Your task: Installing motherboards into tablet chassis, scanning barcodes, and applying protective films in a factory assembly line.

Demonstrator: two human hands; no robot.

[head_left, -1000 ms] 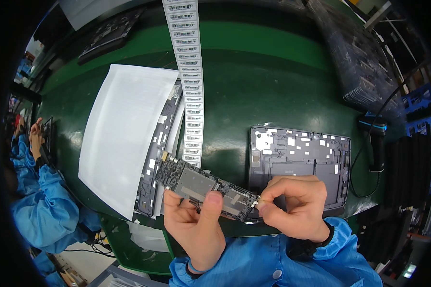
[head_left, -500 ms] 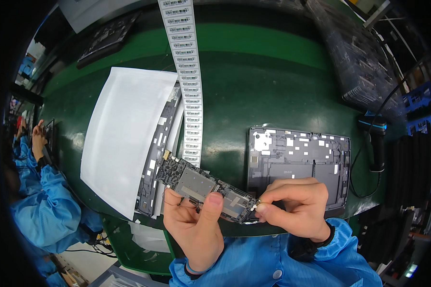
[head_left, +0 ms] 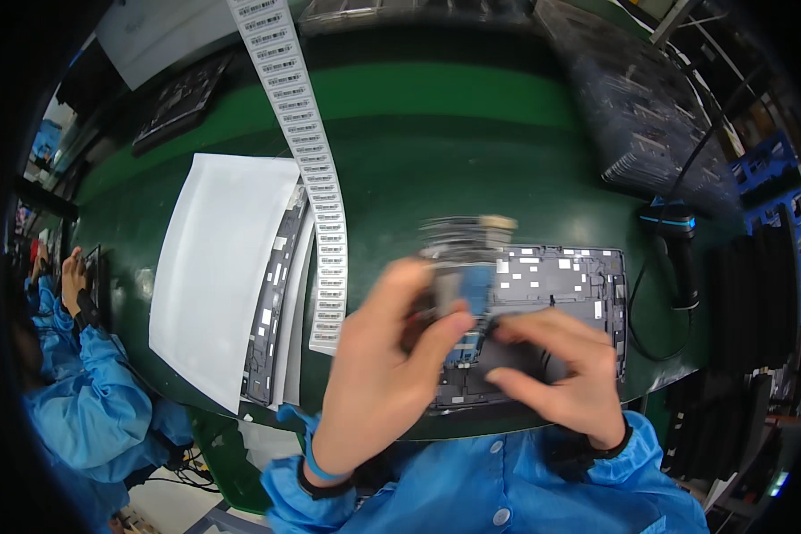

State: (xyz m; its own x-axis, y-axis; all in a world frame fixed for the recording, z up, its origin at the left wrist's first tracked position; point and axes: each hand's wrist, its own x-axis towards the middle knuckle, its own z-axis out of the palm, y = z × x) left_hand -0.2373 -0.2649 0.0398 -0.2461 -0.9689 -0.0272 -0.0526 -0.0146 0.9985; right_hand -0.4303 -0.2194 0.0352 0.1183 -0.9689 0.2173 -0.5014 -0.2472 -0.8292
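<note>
My left hand (head_left: 378, 378) grips a long circuit board (head_left: 477, 289) between thumb and fingers. The board is smeared by motion and stands tilted on end, with a blue area showing. Below it lies a dark grey device housing (head_left: 565, 289) dotted with small white pads, partly covered by the board and both hands. My right hand (head_left: 570, 360) is open over that housing, its thumb and forefinger apart close to the board's lower end. I see nothing between those fingers.
Left of my hands, white sheets (head_left: 214, 258) overlap another dark housing (head_left: 271, 311). A barcode label strip (head_left: 307, 151) runs up the green table (head_left: 400, 178). On the right are a corded scanner (head_left: 676, 249) and stacked clear trays (head_left: 632, 116). A co-worker's blue sleeve (head_left: 89, 383) shows far left.
The circuit board has swung from lying slantwise to standing on end and moved right, over the housing. My right thumb and forefinger have parted from its end. The view has shifted slightly.
</note>
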